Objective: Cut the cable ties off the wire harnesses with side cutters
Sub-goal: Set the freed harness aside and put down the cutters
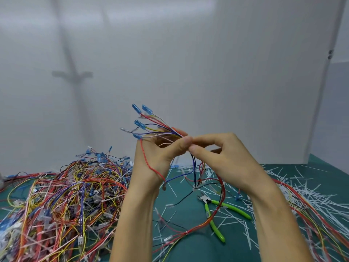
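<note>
Harness lifted, cutters set down.
On the bench [190,250], the pile [66,195] lay left of the cutters [207,207]; above them the left hand [160,157] gripped a harness [151,127] while the right hand [226,157] pinched its wires, likely hunting a tie; cut ties [302,190] lay right.

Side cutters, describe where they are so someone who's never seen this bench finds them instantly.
On the green mat, look right of the tangled wire pile, where white cut ties lie scattered. The side cutters lie flat there. They are the only tool, with lime-green handles splayed apart.
</note>
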